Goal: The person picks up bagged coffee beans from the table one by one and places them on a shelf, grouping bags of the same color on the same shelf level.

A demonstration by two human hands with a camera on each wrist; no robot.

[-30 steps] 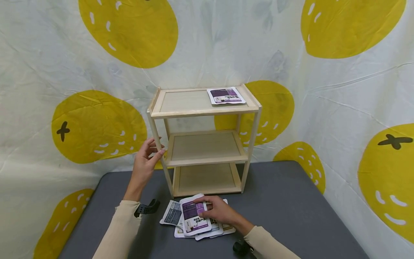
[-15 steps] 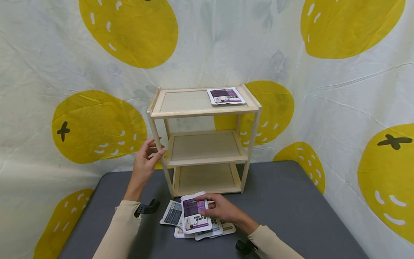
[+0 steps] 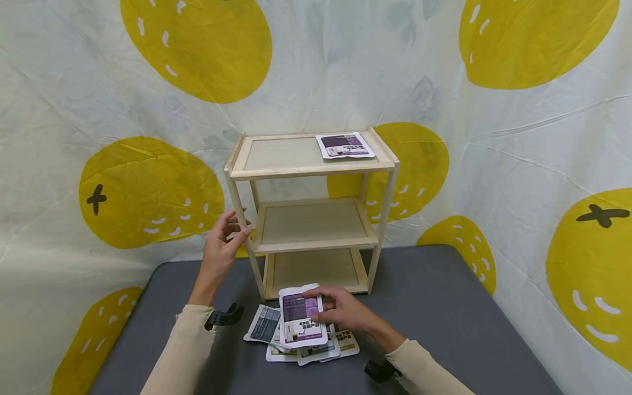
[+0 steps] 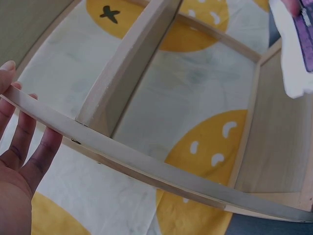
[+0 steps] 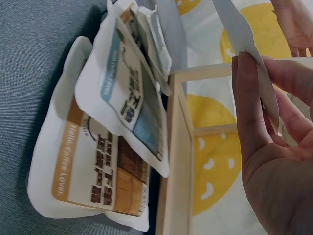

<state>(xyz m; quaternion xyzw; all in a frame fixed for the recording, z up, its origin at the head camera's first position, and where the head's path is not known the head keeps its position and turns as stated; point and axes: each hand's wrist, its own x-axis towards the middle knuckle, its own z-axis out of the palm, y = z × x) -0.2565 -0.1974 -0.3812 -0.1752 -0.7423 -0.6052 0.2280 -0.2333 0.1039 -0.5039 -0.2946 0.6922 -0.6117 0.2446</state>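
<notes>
My right hand [image 3: 348,314] pinches a purple-and-white coffee pouch [image 3: 298,325] by its right side, above a loose pile of pouches. The right wrist view shows this pouch [image 5: 239,27] nearly edge-on between thumb and fingers. Beneath it lie a blue-banded pouch [image 5: 124,93], a brown-banded one [image 5: 105,171] and a dark grey one [image 3: 263,325]. My left hand [image 3: 223,247] holds the front left post of a three-tier wooden shelf [image 3: 316,246], thumb on one side and fingers on the other. Another purple pouch [image 3: 345,146] lies flat at the right of the top tier.
The shelf stands at the back of a dark grey table [image 3: 444,323], close to a hanging cloth [image 3: 316,66] with yellow fruit prints. The pile lies just in front of its bottom tier [image 3: 316,271]. Raised side rails [image 3: 382,145] edge the top tier.
My right hand has lifted the purple pouch a little off the pile and moved it slightly forward and right. The left hand stays on the post.
</notes>
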